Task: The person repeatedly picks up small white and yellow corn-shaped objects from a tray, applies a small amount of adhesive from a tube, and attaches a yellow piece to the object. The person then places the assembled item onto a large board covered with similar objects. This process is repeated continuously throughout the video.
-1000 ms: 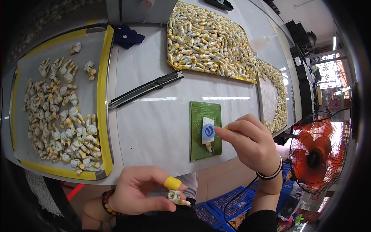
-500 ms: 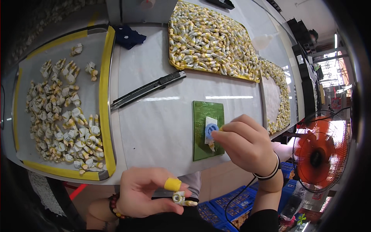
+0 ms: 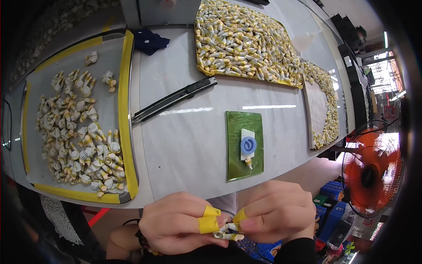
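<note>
L hand [image 3: 176, 222] and R hand [image 3: 279, 211] meet low in view, in front of the near edge of the surface [image 3: 184, 145], w/ a small white piece [image 3: 228, 236] btwn their fingertips. L grip is closed on it, thumb below & fingers above; R grip is pinched on its other side (fingertips hide part of the piece, so exact contact is hard to tell). Piece has yellow bands & a pale tip pointing R. Yellow tape [image 3: 208, 225] wraps L fingers; R has some too, next to the thumb.

Just beyond the hands, a green plate [image 3: 234, 163] lies flat on the surface. On it: a white block [image 3: 247, 132] w/ a round blue disc [image 3: 249, 145] on top, & a pale-tipped bit [image 3: 249, 164] sticking out at the near end.

Far L, a tray [image 3: 126, 101] edged in yellow tape holds a loose heap of similar pieces [image 3: 79, 149]. Btwn tray & plate, a black cutter-like tool [image 3: 173, 99] lies at a slant, one end near the tray rim. Dark blue cloth [image 3: 150, 42] sits behind it. Farther back, a big tray [image 3: 252, 79] is packed w/ white-and-yellow pieces [image 3: 246, 42]; a second tray [image 3: 314, 110], partly covered, is beside it, R. An orange fan [image 3: 371, 171] stands off to the R.
</note>
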Available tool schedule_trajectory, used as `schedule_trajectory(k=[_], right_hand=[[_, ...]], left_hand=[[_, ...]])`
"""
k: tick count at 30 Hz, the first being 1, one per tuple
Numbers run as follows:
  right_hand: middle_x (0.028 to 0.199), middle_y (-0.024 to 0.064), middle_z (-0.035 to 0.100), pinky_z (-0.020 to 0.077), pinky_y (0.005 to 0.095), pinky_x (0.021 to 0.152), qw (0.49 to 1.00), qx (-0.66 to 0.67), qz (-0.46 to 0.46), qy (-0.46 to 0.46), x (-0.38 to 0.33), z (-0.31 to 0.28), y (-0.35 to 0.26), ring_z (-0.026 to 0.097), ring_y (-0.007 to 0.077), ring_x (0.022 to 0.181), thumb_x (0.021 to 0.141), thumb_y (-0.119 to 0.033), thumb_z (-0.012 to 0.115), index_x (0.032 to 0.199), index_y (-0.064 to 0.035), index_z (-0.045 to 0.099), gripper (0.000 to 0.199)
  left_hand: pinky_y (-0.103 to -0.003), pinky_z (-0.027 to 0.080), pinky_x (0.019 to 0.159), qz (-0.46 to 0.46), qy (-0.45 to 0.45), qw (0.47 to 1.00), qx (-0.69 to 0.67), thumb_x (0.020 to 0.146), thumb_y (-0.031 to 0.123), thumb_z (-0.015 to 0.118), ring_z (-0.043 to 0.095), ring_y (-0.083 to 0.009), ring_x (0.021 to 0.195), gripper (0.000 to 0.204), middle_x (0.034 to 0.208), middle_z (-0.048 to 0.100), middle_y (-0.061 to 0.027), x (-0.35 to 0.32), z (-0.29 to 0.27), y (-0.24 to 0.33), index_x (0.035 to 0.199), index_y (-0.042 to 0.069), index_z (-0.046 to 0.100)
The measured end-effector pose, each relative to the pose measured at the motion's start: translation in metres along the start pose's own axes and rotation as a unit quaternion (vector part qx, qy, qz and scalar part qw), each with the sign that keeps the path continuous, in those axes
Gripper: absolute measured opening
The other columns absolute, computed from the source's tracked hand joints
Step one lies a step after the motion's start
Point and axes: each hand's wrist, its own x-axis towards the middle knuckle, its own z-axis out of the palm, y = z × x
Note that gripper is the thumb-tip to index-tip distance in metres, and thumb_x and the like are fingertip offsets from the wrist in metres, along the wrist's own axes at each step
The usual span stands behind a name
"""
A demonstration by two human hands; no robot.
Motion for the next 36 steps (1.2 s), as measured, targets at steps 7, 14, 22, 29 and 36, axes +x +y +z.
schedule_trajectory(k=[7,14,22,29,36], right_hand=[[0.067,0.0100,0.064,0.0487,0.0301,0.048,0.997,0.047,0.031,-0.060,0.008,-0.002,-0.004,0.060,0.0226,0.055,0.062,0.004,0.076,0.070,-0.0029,0.059,0.020],[0.067,0.0114,0.063,0.0487,0.0308,0.048,0.996,0.059,0.019,-0.060,0.007,-0.003,-0.003,0.060,0.0239,0.056,0.061,0.005,0.075,0.070,-0.0005,0.058,0.020],[0.067,0.0120,0.063,0.0486,0.0306,0.048,0.997,0.058,0.008,-0.049,0.007,-0.001,-0.004,0.059,0.0235,0.056,0.062,0.006,0.074,0.069,0.0005,0.057,0.020],[0.067,0.0100,0.063,0.0481,0.0295,0.048,1.000,-0.019,-0.006,-0.023,0.004,0.001,-0.006,0.060,0.0213,0.055,0.059,0.002,0.077,0.075,-0.0037,0.058,0.025],[0.070,0.0041,0.062,0.0475,0.0281,0.050,0.999,-0.041,0.000,0.012,-0.005,0.007,-0.003,0.058,0.0194,0.058,0.059,-0.004,0.081,0.077,-0.0082,0.061,0.028]], left_hand=[[-0.029,0.051,0.061,0.006,-0.047,0.998,0.043,0.063,0.007,0.082,0.063,-0.0239,0.075,0.034,0.092,0.066,-0.0084,0.001,-0.005,0.003,0.092,0.004,0.064],[-0.029,0.053,0.061,0.035,0.014,0.999,0.039,0.063,0.006,0.082,0.064,-0.0246,0.074,0.029,0.088,0.066,-0.0090,0.005,0.001,0.004,0.086,0.003,0.064],[-0.029,0.053,0.060,0.034,0.013,0.999,0.037,0.062,0.005,0.082,0.065,-0.0246,0.074,0.029,0.086,0.066,-0.0097,0.006,0.001,0.006,0.084,0.002,0.064],[-0.030,0.052,0.065,-0.048,-0.146,0.986,0.065,0.068,0.012,0.080,0.065,-0.0246,0.080,0.031,0.088,0.066,-0.0069,0.017,-0.011,0.009,0.093,0.004,0.063],[-0.031,0.051,0.064,0.072,0.001,0.974,0.217,0.065,0.019,0.084,0.064,-0.0240,0.074,0.046,0.090,0.066,-0.0097,0.003,-0.001,-0.001,0.098,0.007,0.054]])
